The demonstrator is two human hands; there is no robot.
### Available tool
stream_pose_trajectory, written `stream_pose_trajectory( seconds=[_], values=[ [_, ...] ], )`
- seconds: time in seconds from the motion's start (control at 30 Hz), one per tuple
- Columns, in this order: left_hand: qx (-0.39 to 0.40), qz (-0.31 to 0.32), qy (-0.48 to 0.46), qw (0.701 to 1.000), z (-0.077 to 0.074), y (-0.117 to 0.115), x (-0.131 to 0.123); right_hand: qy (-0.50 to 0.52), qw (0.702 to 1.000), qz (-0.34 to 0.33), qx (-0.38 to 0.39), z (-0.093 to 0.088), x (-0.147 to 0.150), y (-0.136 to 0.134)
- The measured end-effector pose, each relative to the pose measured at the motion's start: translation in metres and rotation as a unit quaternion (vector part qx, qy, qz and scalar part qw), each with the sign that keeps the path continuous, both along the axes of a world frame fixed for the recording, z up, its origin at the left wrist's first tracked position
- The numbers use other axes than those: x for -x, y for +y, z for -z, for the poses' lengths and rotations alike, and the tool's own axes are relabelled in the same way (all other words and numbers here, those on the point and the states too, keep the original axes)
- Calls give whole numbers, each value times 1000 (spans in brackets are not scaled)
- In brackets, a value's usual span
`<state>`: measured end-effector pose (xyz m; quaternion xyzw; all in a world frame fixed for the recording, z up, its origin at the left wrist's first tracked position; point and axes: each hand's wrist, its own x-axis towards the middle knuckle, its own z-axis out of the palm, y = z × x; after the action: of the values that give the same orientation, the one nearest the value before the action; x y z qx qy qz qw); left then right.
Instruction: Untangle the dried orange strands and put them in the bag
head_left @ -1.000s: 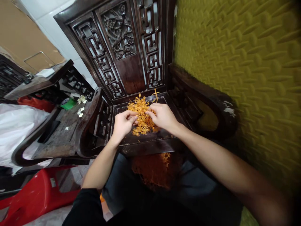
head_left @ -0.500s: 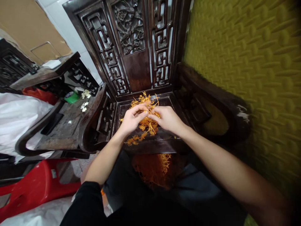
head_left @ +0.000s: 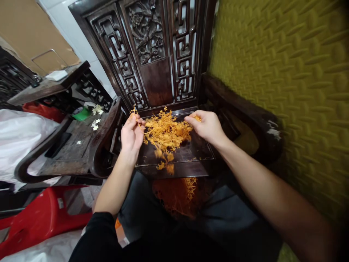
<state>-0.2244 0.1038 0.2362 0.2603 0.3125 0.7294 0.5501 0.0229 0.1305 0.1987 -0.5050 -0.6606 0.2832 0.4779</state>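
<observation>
A loose heap of orange branching plastic sprigs (head_left: 167, 131) lies on the dark wooden chair seat (head_left: 197, 153). To the left of the heap, my left hand (head_left: 132, 133) pinches a thin orange sprig (head_left: 134, 110) that sticks up past the fingertips. My right hand (head_left: 205, 125), at the heap's right side, has its fingers closed, with a bit of orange piece showing behind them. A few sprigs blurred by motion (head_left: 165, 165) hang or fall at the seat's front edge. More orange sprigs (head_left: 191, 187) sit in a reddish container or bag between my knees, its shape unclear.
The chair's carved back (head_left: 160, 83) rises behind the heap, and its curved armrest (head_left: 245, 105) stands right, beside a yellow-green textured wall (head_left: 272, 54). Another wooden chair (head_left: 68, 156) on the left holds white flower pieces (head_left: 95, 124) and a green tape roll (head_left: 81, 114). A red stool (head_left: 46, 218) stands lower left.
My hands, together over the heap before, have moved apart to its two sides. The left now holds a sprig up. Some sprigs at the front edge have shifted right.
</observation>
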Motion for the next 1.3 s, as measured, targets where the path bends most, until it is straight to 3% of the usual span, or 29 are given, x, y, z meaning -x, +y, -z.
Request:
stream_pose_trajectory(
  seconds=[0.1, 0.2, 0.3, 0.43, 0.53, 0.63, 0.77, 0.9, 0.97, 1.1, 1.2, 1.3],
  values=[
    [17, 1, -2, 1000, 0, 4, 13, 161, 985, -22, 54, -1, -6, 6],
    [50, 21, 9, 998, 7, 5, 14, 289, 942, -102, 140, -5, 0, 3],
    [79, 39, 30, 996, 14, 4, 8, 325, 910, -168, 197, -6, 13, -5],
    [81, 44, 42, 995, 17, 4, 1, 338, 893, -198, 221, -6, 27, -15],
    [73, 42, 44, 996, 16, 4, -4, 345, 897, -196, 193, -13, 22, -16],
    [66, 37, 73, 994, 15, 2, -10, 324, 921, -156, 147, -24, 6, -14],
    [78, 77, 137, 984, 18, -5, -24, 183, 977, -101, 33, -34, -2, -21],
    [86, 154, 179, 968, 23, -14, -41, 50, 990, -134, -16, -25, 21, -34],
    [85, 179, 191, 961, 23, -16, -45, 69, 988, -137, 10, -15, 33, -35],
    [87, 220, 204, 950, 19, -14, -40, 226, 961, -123, 97, -4, 37, -27],
    [84, 222, 173, 956, 17, -9, -32, 284, 949, -98, 98, -13, 26, -25],
    [85, 194, 143, 967, 19, -4, -28, 236, 966, -92, 50, -30, 18, -34]
  ],
)
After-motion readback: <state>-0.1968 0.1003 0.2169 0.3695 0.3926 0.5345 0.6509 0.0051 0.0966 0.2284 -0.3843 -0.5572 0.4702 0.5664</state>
